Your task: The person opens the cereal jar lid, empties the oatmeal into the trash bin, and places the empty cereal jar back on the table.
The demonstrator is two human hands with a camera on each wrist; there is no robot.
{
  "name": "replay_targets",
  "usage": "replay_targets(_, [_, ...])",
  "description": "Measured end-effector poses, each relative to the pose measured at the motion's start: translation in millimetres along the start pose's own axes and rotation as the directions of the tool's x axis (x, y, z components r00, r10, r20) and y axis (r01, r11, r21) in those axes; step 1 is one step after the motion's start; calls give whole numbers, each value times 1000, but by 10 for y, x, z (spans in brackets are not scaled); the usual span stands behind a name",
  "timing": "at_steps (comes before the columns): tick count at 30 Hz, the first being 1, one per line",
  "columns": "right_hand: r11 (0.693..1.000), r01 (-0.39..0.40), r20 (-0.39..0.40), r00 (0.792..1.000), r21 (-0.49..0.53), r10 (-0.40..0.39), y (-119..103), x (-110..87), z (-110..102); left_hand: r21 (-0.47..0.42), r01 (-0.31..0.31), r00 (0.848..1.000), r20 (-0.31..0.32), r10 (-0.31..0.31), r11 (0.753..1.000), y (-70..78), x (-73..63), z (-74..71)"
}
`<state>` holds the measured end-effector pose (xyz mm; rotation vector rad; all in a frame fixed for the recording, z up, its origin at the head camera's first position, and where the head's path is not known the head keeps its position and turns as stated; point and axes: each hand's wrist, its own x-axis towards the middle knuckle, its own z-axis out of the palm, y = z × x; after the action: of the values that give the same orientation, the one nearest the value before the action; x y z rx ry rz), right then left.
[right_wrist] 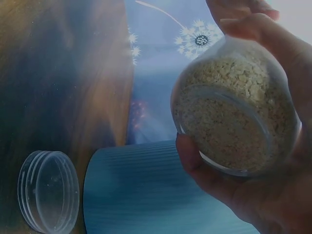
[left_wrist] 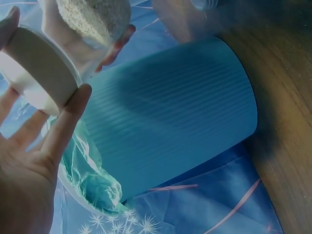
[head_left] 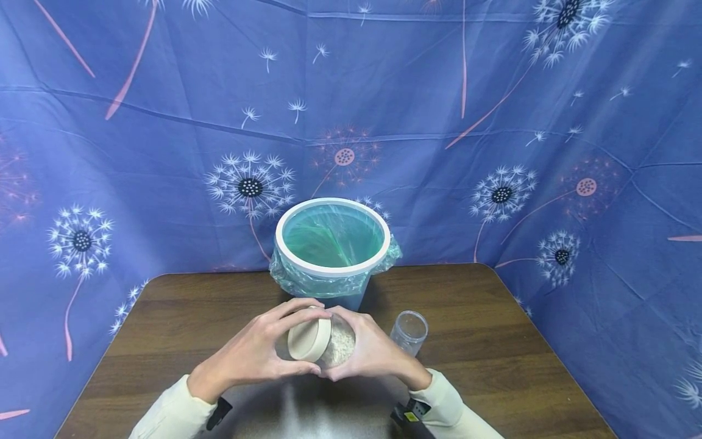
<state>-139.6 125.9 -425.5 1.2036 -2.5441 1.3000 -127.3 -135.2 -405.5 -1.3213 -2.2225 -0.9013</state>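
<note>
A clear jar point(right_wrist: 229, 122) of pale oat-like flakes lies tilted on its side in the air, close over the table's front part. My right hand point(head_left: 378, 349) grips the jar's body, with thumb and fingers on opposite sides. On the jar's left end is a cream-coloured lid point(head_left: 309, 340), which my left hand point(head_left: 263, 346) holds by the rim. In the left wrist view the lid point(left_wrist: 41, 68) sits at the mouth of the jar, and the flakes lie toward the far end. Both hands' fingertips come close together around the jar.
A blue-green bin point(head_left: 333, 268) with a white rim and a green plastic liner stands just beyond the hands. Right of my right hand stands a clear, open plastic container point(head_left: 410, 332). The brown wooden table point(head_left: 493, 366) backs onto a blue dandelion-print cloth point(head_left: 417, 152).
</note>
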Motion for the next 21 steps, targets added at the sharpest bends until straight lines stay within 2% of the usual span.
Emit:
replay_targets(5, [999, -21, -35, 999, -31, 20, -19, 23, 5, 13, 30, 998, -59, -29, 999, -3, 25, 29])
replay_targets(8, [998, -33, -58, 998, -56, 30, -19, 35, 13, 19, 76, 993, -94, -74, 997, 9, 25, 50])
replay_targets(16, [993, -55, -97, 994, -100, 45, 1, 69, 27, 32, 220, 963, -167, -212, 975, 39, 33, 115])
replay_targets(21, [992, -67, -100, 993, -105, 57, -1, 85, 20, 65, 261, 951, -188, -245, 963, 46, 50, 139])
